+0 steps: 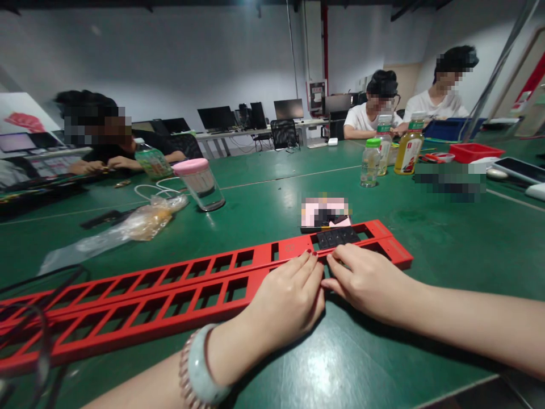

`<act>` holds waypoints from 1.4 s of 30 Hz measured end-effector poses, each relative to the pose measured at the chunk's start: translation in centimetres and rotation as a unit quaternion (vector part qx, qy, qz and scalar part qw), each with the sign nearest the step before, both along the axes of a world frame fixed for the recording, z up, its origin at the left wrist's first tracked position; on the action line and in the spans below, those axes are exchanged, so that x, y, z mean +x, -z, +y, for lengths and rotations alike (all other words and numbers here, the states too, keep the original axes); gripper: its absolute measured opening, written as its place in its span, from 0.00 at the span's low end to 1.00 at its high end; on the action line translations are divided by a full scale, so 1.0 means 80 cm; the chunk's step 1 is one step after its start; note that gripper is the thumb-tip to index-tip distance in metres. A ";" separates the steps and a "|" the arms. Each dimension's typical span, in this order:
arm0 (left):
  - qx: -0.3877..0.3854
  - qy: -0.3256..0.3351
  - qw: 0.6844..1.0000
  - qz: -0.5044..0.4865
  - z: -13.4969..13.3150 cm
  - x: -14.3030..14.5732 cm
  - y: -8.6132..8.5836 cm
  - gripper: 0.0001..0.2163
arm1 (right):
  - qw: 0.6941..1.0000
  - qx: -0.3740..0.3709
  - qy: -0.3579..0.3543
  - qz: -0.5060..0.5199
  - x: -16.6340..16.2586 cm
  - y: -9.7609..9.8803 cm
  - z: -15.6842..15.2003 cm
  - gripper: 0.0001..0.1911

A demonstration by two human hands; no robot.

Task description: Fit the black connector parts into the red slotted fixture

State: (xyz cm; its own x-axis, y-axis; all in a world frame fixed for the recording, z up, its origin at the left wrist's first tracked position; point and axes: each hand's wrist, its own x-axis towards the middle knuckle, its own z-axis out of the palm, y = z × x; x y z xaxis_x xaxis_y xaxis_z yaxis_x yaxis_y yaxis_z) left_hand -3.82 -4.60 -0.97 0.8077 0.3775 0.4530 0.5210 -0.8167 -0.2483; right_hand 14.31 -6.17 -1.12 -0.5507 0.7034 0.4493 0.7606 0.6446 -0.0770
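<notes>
A long red slotted frame (259, 255) lies slantwise across the table, with two rows of rectangular openings. My left hand (289, 289), with a pale bangle and a beaded bracelet at the wrist, lies over the front row, fingers pressed together and curled against the frame, gripping it. Beside it, my right hand (366, 278) bends its fingers in a pinch at the front row near the right end; whatever lies between the fingertips is hidden. A black rectangular part (336, 238) sits in a back-row opening just beyond my right fingertips.
A pink-lidded cup (200, 184), a plastic bag (140, 224) and a partly blurred pink item (326, 213) lie beyond the frame. Several bottles, including a green-capped one (370, 165), and a red tray (474, 152) stand farther right. Dark cables (40, 335) cross the frame's left end. Three people sit around the table.
</notes>
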 end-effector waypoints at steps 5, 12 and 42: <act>0.001 0.001 1.000 -0.003 0.000 0.002 0.000 0.14 | 0.994 -0.080 -0.026 0.068 0.006 0.000 0.006 0.12; -0.018 0.005 1.000 -0.012 -0.001 0.004 -0.004 0.14 | 0.932 -0.265 -0.089 0.230 0.020 -0.013 0.032 0.09; -0.025 0.002 1.000 -0.006 -0.001 0.005 -0.002 0.14 | 0.871 -0.382 -0.011 0.309 0.017 -0.002 0.047 0.22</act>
